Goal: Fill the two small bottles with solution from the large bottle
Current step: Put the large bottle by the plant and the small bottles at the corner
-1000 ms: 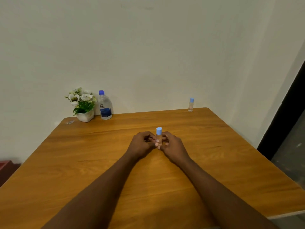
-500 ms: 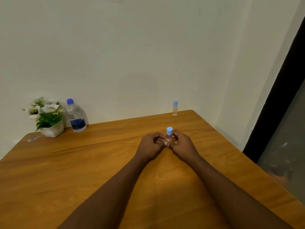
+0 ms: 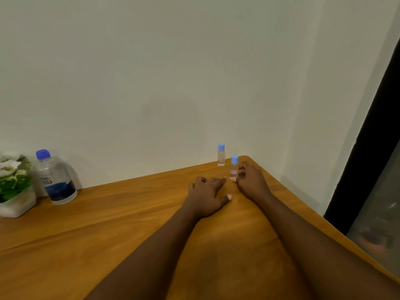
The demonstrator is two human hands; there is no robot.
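At the table's (image 3: 108,224) far right corner, the right hand (image 3: 251,181) grips the nearer small bottle (image 3: 234,167), just beside the farther small bottle (image 3: 221,155). Left hand (image 3: 206,197) lies flat, fingers relaxed, empty. Large bottle (image 3: 55,178) stands far left.

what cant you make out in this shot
All in the head view:
1. Fill level in the far bottle and near bottle: too small, clear plastic.
2. Their labels: too small to read.
3. Near bottle's base: covered by the right hand holding it.
4. Plant: cut off by the left edge.
5. Large bottle label: blurred.
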